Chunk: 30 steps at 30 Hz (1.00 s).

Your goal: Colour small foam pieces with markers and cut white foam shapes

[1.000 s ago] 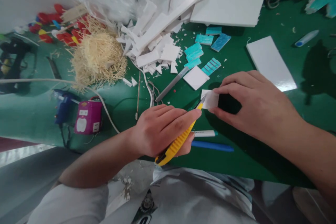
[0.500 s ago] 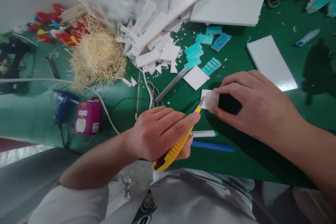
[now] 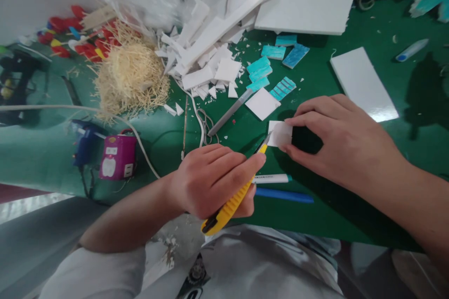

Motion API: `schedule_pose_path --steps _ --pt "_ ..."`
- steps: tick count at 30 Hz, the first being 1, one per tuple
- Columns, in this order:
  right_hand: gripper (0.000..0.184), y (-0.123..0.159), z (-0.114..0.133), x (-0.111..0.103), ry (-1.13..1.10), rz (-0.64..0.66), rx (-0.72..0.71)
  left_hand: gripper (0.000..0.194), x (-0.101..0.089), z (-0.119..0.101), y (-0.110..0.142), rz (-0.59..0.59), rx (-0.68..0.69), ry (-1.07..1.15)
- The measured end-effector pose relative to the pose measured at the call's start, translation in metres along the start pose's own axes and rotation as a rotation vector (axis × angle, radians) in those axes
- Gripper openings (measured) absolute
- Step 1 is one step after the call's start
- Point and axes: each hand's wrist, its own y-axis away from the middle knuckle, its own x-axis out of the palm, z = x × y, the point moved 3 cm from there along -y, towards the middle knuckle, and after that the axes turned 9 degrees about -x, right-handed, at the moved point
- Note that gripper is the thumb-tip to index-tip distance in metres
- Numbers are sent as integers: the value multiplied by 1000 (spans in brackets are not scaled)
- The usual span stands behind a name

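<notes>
My left hand [image 3: 219,180] is closed around a yellow utility knife [image 3: 229,205], its blade pointing up and to the right. The blade tip meets the left edge of a small white foam square [image 3: 280,134]. My right hand [image 3: 338,135] pinches that square between thumb and fingers at its right side. Just above lies a larger white foam square [image 3: 263,103], beside a teal piece with dark stripes [image 3: 282,88]. A white marker [image 3: 272,178] and a blue stick-like thing [image 3: 284,195] lie below the square, their left ends hidden by my left hand.
White foam scraps [image 3: 206,67] and a heap of straw-coloured sticks [image 3: 131,74] cover the back left. A purple power adapter [image 3: 118,156] and a blue glue gun [image 3: 86,142] stand at left. A grey pen-like tool [image 3: 229,113] lies mid-table; a white foam rectangle [image 3: 365,84] is at right.
The knife and my left hand have shifted very slightly down and left, the handle's rear end dropping a little. My right hand and the small foam square stay in place.
</notes>
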Motion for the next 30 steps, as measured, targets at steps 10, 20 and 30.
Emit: schedule_pose_path --steps 10,20,30 --pt "24 -3 -1 -3 -7 -39 -30 31 -7 -1 3 17 -51 13" --pt "23 2 -6 0 -29 -3 -13 32 -1 11 -3 -119 -28 58" --pt "19 -1 -2 0 -77 38 80 36 11 13 -5 -71 -68 93"
